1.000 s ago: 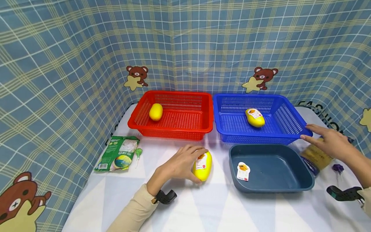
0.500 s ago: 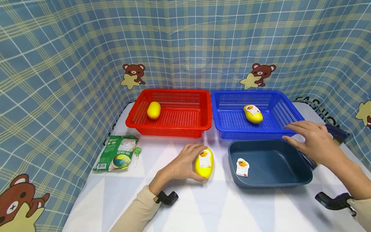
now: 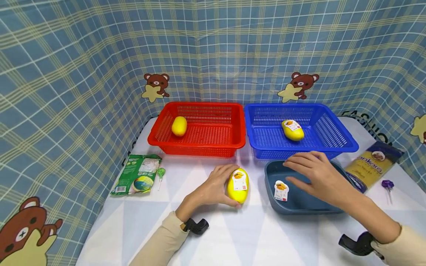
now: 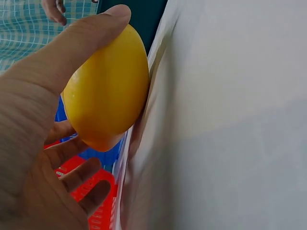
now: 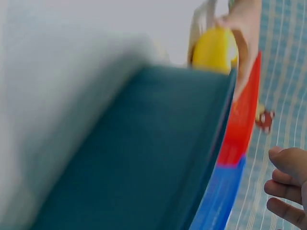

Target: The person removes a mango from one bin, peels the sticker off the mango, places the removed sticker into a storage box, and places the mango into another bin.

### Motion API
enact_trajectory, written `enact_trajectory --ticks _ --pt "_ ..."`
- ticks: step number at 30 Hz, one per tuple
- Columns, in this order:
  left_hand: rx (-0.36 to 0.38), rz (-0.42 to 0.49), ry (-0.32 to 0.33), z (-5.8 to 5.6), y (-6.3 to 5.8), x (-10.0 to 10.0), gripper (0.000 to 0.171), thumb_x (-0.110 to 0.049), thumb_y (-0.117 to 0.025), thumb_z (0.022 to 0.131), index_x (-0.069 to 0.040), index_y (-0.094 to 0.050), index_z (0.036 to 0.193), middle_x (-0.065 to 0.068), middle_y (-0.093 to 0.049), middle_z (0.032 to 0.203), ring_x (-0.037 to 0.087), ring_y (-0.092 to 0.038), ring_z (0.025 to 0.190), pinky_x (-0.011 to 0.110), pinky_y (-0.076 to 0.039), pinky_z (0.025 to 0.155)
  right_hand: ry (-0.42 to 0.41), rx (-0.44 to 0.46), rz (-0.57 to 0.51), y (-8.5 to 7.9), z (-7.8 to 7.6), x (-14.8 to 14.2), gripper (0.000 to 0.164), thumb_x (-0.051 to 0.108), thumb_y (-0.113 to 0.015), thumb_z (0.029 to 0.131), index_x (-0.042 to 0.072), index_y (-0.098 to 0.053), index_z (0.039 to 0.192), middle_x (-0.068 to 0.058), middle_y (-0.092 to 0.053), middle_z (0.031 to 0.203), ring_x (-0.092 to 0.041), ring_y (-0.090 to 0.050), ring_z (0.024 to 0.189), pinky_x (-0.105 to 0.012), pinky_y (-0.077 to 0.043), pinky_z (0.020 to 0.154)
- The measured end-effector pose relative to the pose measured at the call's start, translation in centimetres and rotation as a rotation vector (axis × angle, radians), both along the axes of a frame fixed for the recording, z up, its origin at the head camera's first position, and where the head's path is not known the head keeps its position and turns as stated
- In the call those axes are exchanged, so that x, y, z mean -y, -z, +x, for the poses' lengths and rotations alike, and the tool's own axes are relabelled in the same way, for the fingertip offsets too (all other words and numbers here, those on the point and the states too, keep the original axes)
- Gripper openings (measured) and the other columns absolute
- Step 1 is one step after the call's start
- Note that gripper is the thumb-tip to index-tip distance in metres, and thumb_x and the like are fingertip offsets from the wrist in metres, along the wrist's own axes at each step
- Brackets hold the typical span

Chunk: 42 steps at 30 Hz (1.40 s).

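Note:
My left hand (image 3: 213, 189) grips a yellow mango (image 3: 240, 191) low over the table, thumb on the near side and fingers at the far side. A mango sticker shows on its top. In the left wrist view the thumb lies along the mango (image 4: 108, 91), its lower fingers spread loosely. My right hand (image 3: 314, 178) is over the dark teal basin (image 3: 301, 212), fingers apart and holding nothing. A white mango label (image 3: 281, 191) is on the basin's left inner wall. The right forearm hides part of the basin.
Behind stand a red basket (image 3: 199, 150) with a mango (image 3: 179, 126), and a blue basket (image 3: 342, 147) with a stickered mango (image 3: 293, 130). A green packet (image 3: 138, 175) and green lollipop (image 3: 161, 173) lie left; a yellow pasta packet (image 3: 371, 164) and purple lollipop (image 3: 387, 184) lie right.
My right hand has moved left from the blue basket's right corner to over the basin, uncovering the pasta packet. The left hand and its mango have shifted slightly right.

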<state>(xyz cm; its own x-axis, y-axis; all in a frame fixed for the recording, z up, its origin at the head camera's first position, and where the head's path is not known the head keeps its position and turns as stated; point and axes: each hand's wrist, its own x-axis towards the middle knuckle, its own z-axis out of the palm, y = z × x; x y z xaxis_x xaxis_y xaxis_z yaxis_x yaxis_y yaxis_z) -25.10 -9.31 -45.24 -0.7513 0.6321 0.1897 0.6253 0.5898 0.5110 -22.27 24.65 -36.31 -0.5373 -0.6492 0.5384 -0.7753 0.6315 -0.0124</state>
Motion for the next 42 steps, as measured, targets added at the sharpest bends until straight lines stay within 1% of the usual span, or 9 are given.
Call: enact_trajectory --ticks 8,14,17,19,21,24,28,33,42 --pt "0.017 0.022 0.008 0.0 0.3 -0.3 0.115 -0.054 -0.091 0.063 -0.013 -0.034 0.154 0.004 -0.034 0.157 0.025 -0.032 0.135 0.048 -0.031 0.112 -0.124 0.033 0.030 1.5 0.1 4.0 0.056 0.055 -0.042 0.102 0.011 -0.073 0.118 -0.002 -0.070 0.114 -0.024 -0.059 0.111 -0.048 -0.040 0.095" --pt "0.024 0.020 0.003 -0.1 0.8 -0.3 0.115 -0.055 -0.090 0.064 -0.014 -0.033 0.155 0.003 -0.033 0.157 0.024 -0.031 0.137 0.048 -0.030 0.112 -0.186 0.035 0.048 2.4 -0.2 5.8 0.052 0.051 -0.042 0.103 0.012 -0.072 0.119 -0.001 -0.069 0.115 -0.024 -0.059 0.112 -0.048 -0.040 0.095" --pt "0.021 0.020 0.005 -0.1 0.9 -0.2 0.115 -0.056 -0.089 0.064 -0.015 -0.032 0.155 0.002 -0.032 0.158 0.024 -0.030 0.138 0.048 -0.030 0.113 -0.209 0.032 0.051 2.9 -0.4 6.3 0.042 0.044 -0.054 0.101 0.011 -0.072 0.119 -0.001 -0.069 0.114 -0.024 -0.058 0.111 -0.049 -0.039 0.095" --pt "0.020 0.025 0.007 -0.1 0.9 -0.2 0.115 -0.055 -0.089 0.065 -0.015 -0.032 0.155 0.003 -0.032 0.158 0.025 -0.030 0.138 0.049 -0.030 0.113 -0.220 0.030 0.058 3.1 -0.5 6.7 0.035 0.036 -0.069 0.096 0.009 -0.072 0.118 -0.001 -0.070 0.113 -0.024 -0.059 0.111 -0.049 -0.039 0.096" --pt "0.016 0.028 0.010 -0.1 0.9 -0.2 0.114 -0.055 -0.089 0.065 -0.014 -0.032 0.155 0.003 -0.032 0.158 0.025 -0.030 0.139 0.049 -0.030 0.113 -0.226 0.032 0.066 3.4 -0.5 7.1 0.037 0.027 -0.080 0.087 0.008 -0.072 0.118 -0.002 -0.070 0.113 -0.024 -0.059 0.111 -0.049 -0.039 0.097" --pt "0.015 0.034 0.017 -0.1 0.7 -0.2 0.115 -0.055 -0.089 0.066 -0.013 -0.032 0.155 0.003 -0.032 0.158 0.026 -0.030 0.139 0.050 -0.029 0.113 -0.230 0.030 0.084 3.8 -0.6 7.7 0.045 0.020 -0.087 0.077 0.008 -0.073 0.118 -0.002 -0.070 0.112 -0.023 -0.059 0.111 -0.050 -0.038 0.098" --pt "0.022 0.035 0.021 -0.1 0.7 -0.1 0.116 -0.056 -0.089 0.066 -0.012 -0.031 0.156 0.003 -0.031 0.158 0.026 -0.029 0.139 0.050 -0.029 0.113 -0.244 0.013 0.106 4.3 -0.8 8.4 0.046 0.019 -0.088 0.075 0.009 -0.073 0.117 -0.001 -0.071 0.111 -0.022 -0.059 0.111 -0.051 -0.039 0.098" --pt "0.013 0.028 0.025 0.0 0.6 -0.1 0.117 -0.057 -0.089 0.066 -0.012 -0.030 0.156 0.003 -0.031 0.158 0.026 -0.029 0.139 0.049 -0.029 0.113 -0.267 -0.009 0.110 4.8 -1.1 9.1 0.038 0.015 -0.087 0.076 0.010 -0.075 0.112 0.001 -0.072 0.108 -0.022 -0.061 0.108 -0.049 -0.040 0.098" --pt "-0.014 0.012 0.013 0.0 0.4 0.0 0.116 -0.057 -0.088 0.066 -0.013 -0.031 0.156 0.004 -0.032 0.158 0.026 -0.029 0.140 0.049 -0.029 0.113 -0.283 -0.004 0.091 4.4 -1.2 9.8 0.024 0.007 -0.080 0.082 0.007 -0.076 0.105 -0.001 -0.073 0.103 -0.024 -0.062 0.105 -0.049 -0.040 0.100"
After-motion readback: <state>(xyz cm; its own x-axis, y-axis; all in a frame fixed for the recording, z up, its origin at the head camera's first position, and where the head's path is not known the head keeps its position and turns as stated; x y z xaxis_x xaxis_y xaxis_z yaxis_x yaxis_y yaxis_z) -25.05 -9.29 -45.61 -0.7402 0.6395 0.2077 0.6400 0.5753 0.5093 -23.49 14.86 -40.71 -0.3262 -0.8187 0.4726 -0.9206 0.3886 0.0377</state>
